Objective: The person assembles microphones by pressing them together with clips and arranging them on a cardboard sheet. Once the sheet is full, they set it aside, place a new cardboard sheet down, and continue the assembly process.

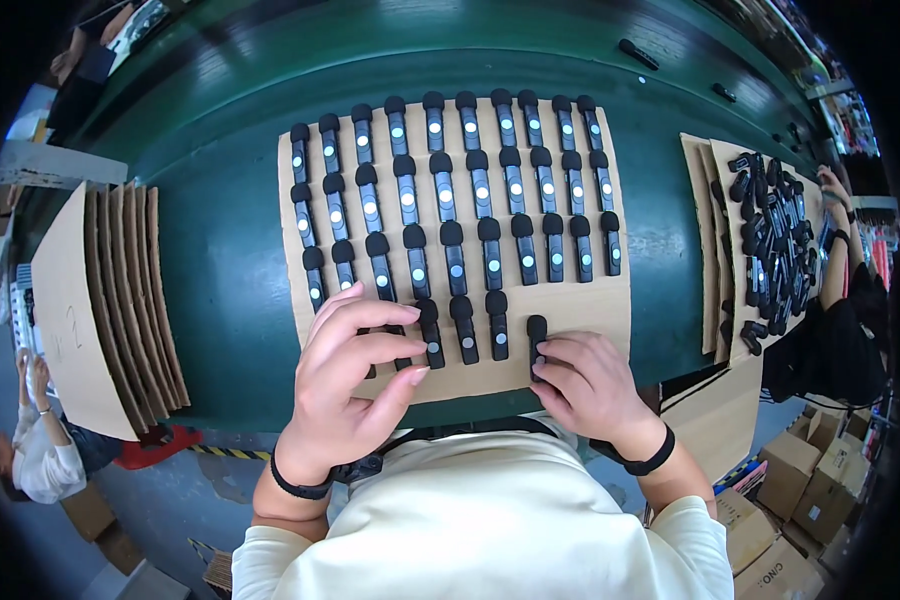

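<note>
My right hand (590,388) closes its thumb and fingertips on a black foam-topped wireless microphone (536,333), upright in the nearest row of the cardboard sheet (582,308), right of its neighbours; my left hand (342,372) is open, thumb and fingers spread over that row's left end; whether its fingertips touch the nearby microphone (429,330) I can't quite tell; the sheet lies on a green table (228,285).
</note>
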Demonstrator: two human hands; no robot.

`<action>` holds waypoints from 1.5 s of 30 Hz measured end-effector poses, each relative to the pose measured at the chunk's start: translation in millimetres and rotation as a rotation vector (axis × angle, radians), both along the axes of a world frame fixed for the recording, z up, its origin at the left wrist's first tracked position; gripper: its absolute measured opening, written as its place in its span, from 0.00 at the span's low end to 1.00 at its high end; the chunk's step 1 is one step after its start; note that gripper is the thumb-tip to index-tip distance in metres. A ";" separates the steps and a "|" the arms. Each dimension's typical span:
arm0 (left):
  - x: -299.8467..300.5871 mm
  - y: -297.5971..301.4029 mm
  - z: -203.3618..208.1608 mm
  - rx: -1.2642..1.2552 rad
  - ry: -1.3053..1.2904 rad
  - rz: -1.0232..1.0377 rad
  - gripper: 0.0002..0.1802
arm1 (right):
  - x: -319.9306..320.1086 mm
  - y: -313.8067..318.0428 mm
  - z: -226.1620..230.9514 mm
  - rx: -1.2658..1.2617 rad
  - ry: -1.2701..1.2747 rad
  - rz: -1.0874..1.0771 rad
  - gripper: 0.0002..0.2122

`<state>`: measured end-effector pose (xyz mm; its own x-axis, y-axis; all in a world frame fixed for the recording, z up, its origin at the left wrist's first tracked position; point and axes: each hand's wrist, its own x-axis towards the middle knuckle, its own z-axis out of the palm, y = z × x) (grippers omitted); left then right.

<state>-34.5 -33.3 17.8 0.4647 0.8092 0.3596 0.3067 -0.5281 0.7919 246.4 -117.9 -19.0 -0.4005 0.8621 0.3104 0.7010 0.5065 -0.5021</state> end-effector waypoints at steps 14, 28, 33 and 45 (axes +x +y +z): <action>-2.7 1.6 1.4 -0.008 -0.009 0.002 0.10 | 6.0 27.1 14.5 -0.074 -0.054 0.003 0.17; -7.0 9.2 4.3 0.012 0.019 0.043 0.10 | 165.0 262.3 19.7 -0.017 -0.096 -0.366 0.13; -7.4 11.2 4.2 -0.007 0.035 0.058 0.09 | 173.2 334.5 0.9 -0.014 -0.325 -0.478 0.14; -7.0 13.8 6.3 0.007 0.012 0.045 0.10 | 106.8 247.0 49.4 -0.424 0.549 -0.320 0.13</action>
